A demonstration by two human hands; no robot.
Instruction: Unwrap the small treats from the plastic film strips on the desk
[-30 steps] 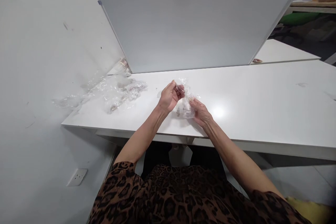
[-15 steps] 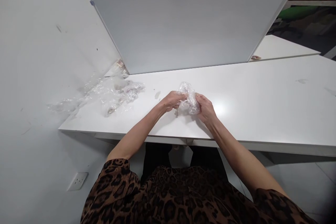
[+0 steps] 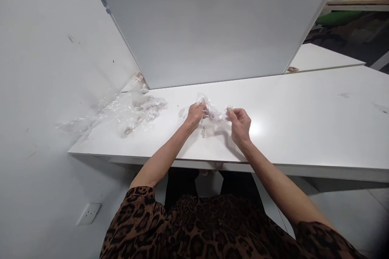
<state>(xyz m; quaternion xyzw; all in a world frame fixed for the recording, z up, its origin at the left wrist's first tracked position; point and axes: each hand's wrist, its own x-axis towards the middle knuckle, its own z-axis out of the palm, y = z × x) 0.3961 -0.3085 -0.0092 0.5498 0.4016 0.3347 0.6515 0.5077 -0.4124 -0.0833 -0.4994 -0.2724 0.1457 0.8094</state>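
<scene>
place: office-like room, exact kind unclear | upright whiteboard [image 3: 206,28] along white desk [image 3: 304,125] | wall socket [image 3: 89,213] | loaded shelf [image 3: 358,7]

- Left hand [image 3: 196,115]: fingers closed on one end of a clear plastic film [image 3: 216,114], between the front and back edges of the tabletop [image 3: 304,129].
- Right hand [image 3: 240,125]: thumb and fingers pinched on the film's other end.
- Film: crumpled, glossy, spanning the gap between both hands.
- Brownish mark [image 3: 203,131]: on the tabletop, between film and front edge.
- Heap of clear plastic [image 3: 136,109]: crumpled, reaching the left edge.
- Framed board [image 3: 212,28]: pale grey, lower side along the back edge.
- Small reddish-brown item [image 3: 292,68]: at the back edge, beside the board's lower right corner; identity unclear.
- Wall socket [image 3: 89,213]: white, below the front left corner.
</scene>
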